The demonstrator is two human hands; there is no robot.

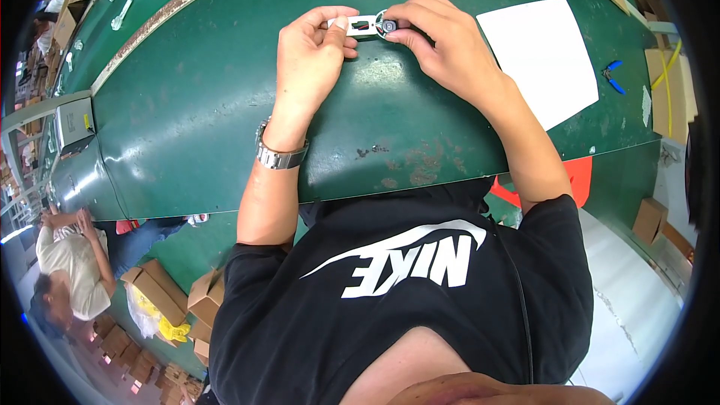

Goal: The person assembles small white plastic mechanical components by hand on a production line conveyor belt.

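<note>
Over the far middle of the green table, both my hands hold a small white plastic housing, long and narrow with a rectangular opening and a round right end. Dark and reddish bits, perhaps wires, show in the opening. My left hand is closed on its left end, thumb on top and fingers beneath. At the round end, my right hand pinches a small black squarish part between thumb and forefinger. Whether that part is fixed to the housing, I cannot tell. My left wrist wears a metal watch.
A white sheet lies right of my right hand, with blue-handled nippers beyond it. A grey box with a cable stands at the table's left. Cardboard boxes and a co-worker are at the lower left.
</note>
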